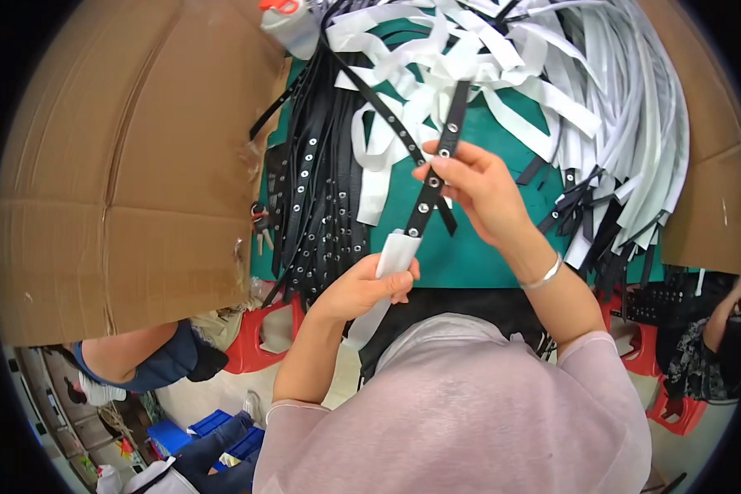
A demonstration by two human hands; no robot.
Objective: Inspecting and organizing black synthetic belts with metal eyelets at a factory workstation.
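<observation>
Head view: a black strap [428,195] is pinched by the right hand [487,196] over the green mat [482,265], its lower end apparently sheathed in a white sleeve [397,253] gripped by the left hand [361,290]; the sleeve could be torn by snagging eyelets [423,208].

This is a workshop, apparently for piecework: a flat green work surface [490,259] carries heaped black straps with round metal eyelets [328,198] and a tangle of flat white strips [576,107], many alike. Large brown cardboard panels [181,165] flank it; red plastic stools [255,336] and other people [132,358] are nearby.
</observation>
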